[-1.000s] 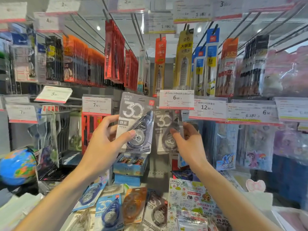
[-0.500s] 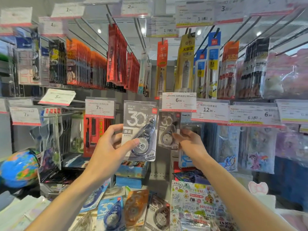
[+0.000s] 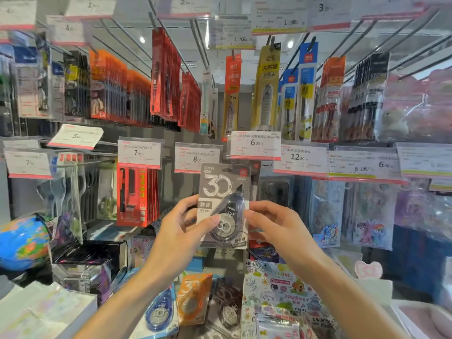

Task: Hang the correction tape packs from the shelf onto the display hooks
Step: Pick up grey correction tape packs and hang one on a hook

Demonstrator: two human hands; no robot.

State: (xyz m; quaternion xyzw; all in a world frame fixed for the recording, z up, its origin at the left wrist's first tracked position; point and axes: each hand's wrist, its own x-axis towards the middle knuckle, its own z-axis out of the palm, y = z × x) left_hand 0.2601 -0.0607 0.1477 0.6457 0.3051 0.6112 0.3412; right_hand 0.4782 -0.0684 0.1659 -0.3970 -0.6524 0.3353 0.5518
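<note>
In the head view, the left hand [image 3: 182,231] pinches a grey correction tape pack [image 3: 223,206], thumb across its front over the clear blister and fingers curled behind its left edge. The right hand [image 3: 271,227] pinches the pack's right edge with its fingertips. The pack stands upright, long axis vertical, its top just below the 8.00 price tag [image 3: 197,158] and the 6.00 price tag [image 3: 254,145]. The hook itself is hidden behind those tags, so whether the pack's top is on it yet cannot be told. Judging from this, the pack must go up and back from both hands. More packs lie lower on the shelf: a blue pack [image 3: 160,311], an orange pack [image 3: 193,298], a dark pack [image 3: 227,307].
</note>
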